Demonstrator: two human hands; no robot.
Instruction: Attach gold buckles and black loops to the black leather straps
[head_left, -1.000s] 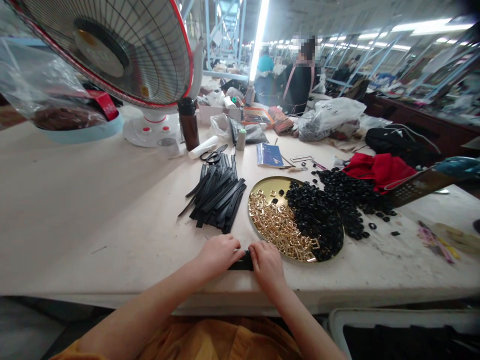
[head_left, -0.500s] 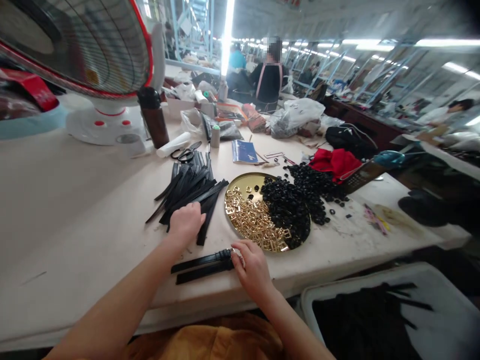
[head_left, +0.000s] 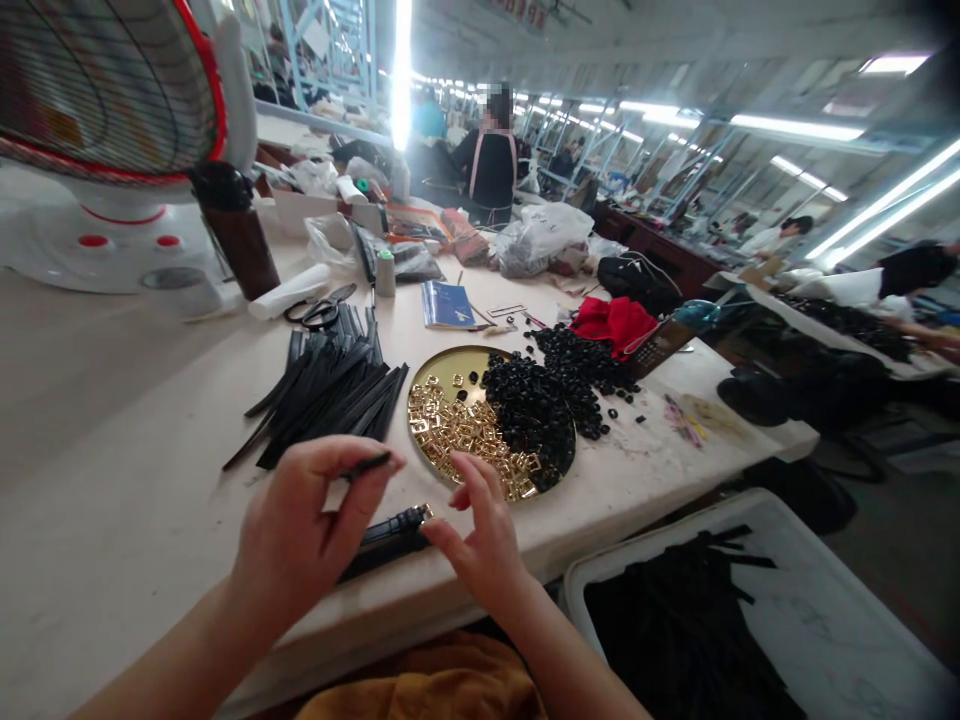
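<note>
Pinched between the thumb and fingers of my left hand (head_left: 296,525) is a black strap (head_left: 373,464), seen nearly end-on; most of it is hidden by the hand. My right hand (head_left: 484,540) is open, thumb apart from the fingers, at the near edge of a round gold tray (head_left: 450,362). Gold buckles (head_left: 439,425) fill the tray's left side, and small black loops (head_left: 532,410) heap over its right side and onto the table. Between my hands lie black straps with a gold buckle at one end (head_left: 397,525). A pile of loose black straps (head_left: 330,400) lies beyond my left hand.
Scissors (head_left: 321,308), a thread spool (head_left: 385,273), a blue booklet (head_left: 448,304) and a brown bottle (head_left: 238,240) stand or lie farther back. A fan (head_left: 105,110) is at the left. Below the table's right edge is a white bin (head_left: 817,600) of black pieces. A person (head_left: 491,165) is in the background.
My left hand has come back from the strap pile with a strap in its pinch. My right hand has let go of the buckled strap and opened. The view has turned right.
</note>
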